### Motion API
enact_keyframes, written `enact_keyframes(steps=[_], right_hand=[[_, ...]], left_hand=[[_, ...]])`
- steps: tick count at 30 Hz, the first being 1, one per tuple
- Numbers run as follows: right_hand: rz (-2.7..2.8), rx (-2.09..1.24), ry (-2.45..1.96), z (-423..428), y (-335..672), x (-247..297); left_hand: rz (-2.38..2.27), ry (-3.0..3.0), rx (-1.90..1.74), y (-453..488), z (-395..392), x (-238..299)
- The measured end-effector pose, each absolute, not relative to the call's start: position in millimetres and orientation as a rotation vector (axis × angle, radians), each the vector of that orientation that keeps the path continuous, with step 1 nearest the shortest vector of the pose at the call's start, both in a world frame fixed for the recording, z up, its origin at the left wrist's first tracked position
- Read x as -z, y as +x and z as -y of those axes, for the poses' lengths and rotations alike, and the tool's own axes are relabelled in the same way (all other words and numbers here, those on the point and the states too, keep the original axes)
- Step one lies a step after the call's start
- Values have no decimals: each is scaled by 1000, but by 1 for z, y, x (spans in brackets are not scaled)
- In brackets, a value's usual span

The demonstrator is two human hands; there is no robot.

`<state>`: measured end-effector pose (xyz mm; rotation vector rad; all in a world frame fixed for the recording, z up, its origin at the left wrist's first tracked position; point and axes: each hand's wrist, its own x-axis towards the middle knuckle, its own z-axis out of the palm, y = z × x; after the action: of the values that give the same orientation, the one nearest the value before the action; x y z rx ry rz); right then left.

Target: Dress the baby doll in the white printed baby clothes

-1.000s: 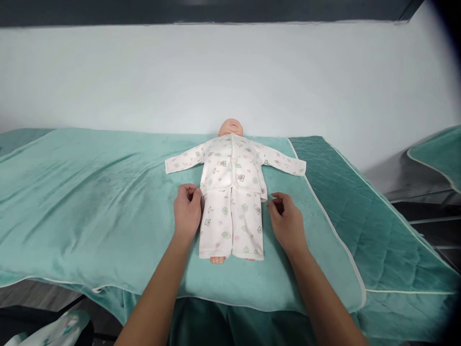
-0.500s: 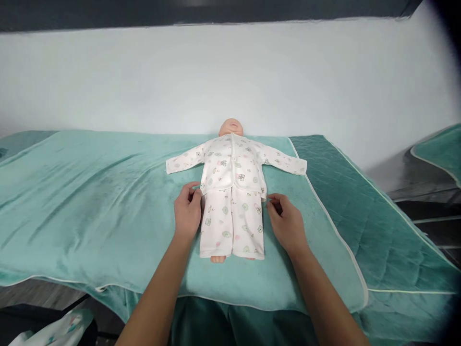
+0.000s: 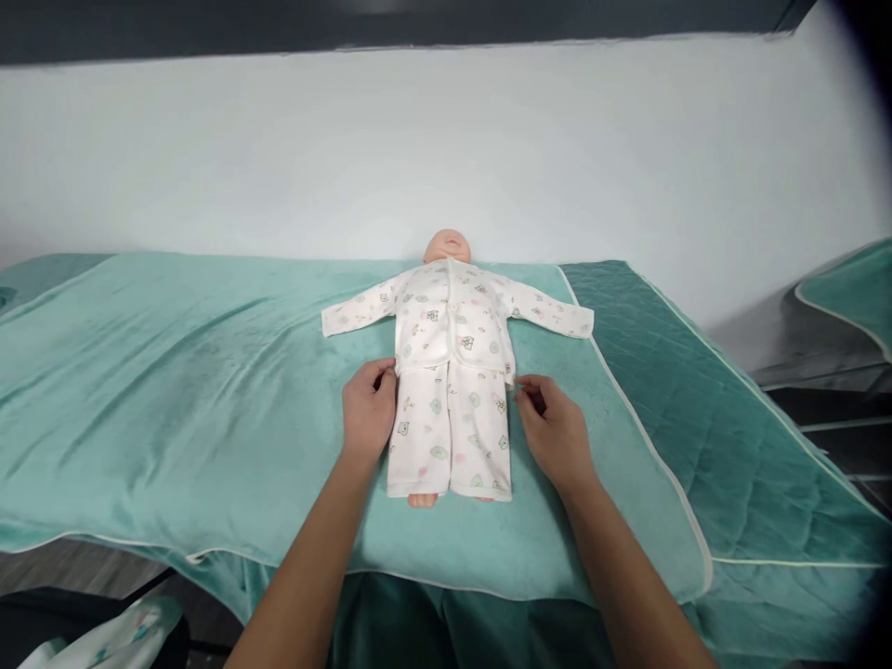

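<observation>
A baby doll (image 3: 447, 246) lies on its back, dressed in a white printed baby shirt (image 3: 436, 321) and matching trousers (image 3: 422, 437). The shirt's sleeves are spread out to both sides, and its lower edge overlaps the trouser waist. My left hand (image 3: 369, 404) is closed at the shirt's left lower side, fingertips pinching the hem. On the opposite side, my right hand (image 3: 556, 427) has thumb and forefinger closed at the shirt's right lower corner. Toes peek out below the trouser legs.
A light green blanket (image 3: 209, 400) with white piping lies under the doll, over a darker quilted cover (image 3: 697, 418). A white wall (image 3: 446, 149) stands behind. At lower left, a printed cloth (image 3: 132, 636) rests on something dark.
My left hand has moved slightly right, and the shirt's left side edge has shifted inward with it. My right hand stays in place.
</observation>
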<state>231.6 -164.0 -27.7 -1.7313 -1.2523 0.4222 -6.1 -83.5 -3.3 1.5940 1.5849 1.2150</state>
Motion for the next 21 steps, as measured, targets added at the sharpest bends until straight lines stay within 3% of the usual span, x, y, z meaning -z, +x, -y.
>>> enact_keyframes(steps=[13, 19, 21], right_hand=[[1107, -501, -1682, 163, 232, 25], [1155, -558, -1669, 176, 232, 28], [1183, -557, -1674, 184, 233, 32]], left_hand=[[-1506, 1260, -1529, -34, 117, 3], [-2113, 1266, -1448, -166, 202, 35], [-2385, 1260, -1264, -224, 234, 49]])
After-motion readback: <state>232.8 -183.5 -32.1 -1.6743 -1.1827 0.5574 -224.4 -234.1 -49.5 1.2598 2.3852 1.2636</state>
